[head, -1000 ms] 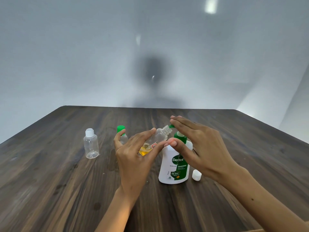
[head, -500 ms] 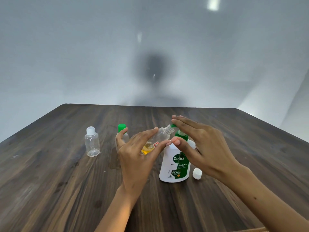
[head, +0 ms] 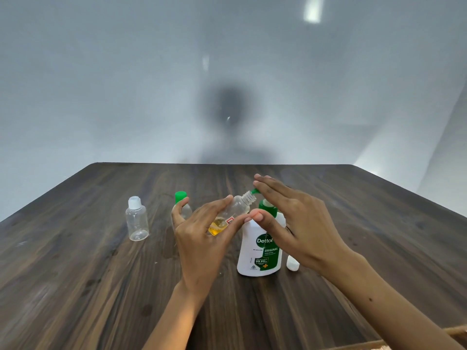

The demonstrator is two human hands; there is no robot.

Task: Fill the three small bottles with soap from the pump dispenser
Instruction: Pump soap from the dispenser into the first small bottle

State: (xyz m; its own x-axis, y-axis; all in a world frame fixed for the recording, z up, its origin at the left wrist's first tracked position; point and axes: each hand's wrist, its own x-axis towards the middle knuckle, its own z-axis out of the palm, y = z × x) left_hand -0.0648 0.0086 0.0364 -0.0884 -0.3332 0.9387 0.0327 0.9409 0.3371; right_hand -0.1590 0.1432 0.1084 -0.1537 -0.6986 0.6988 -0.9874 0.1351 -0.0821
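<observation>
1. A small clear bottle (head: 236, 210) is gripped by the left hand (head: 202, 238) between thumb and curled fingers, tilted with its open threaded neck toward the green spout (head: 254, 191) of the Dettol pump dispenser (head: 260, 248).
2. A little amber soap (head: 217, 226) is seen pooled at the low end of the held bottle.
3. The pump top is covered by the right hand (head: 293, 223), fingers straight and flat, thumb beside the dispenser's neck.
4. The dispenser is stood upright on the dark wooden counter (head: 75, 286), near centre.
5. A white cap (head: 292, 264) is lain just right of the dispenser.
6. A green-capped bottle (head: 182, 203) is partly hidden behind the left hand; a white-capped clear bottle (head: 136, 219) is stood farther left.
</observation>
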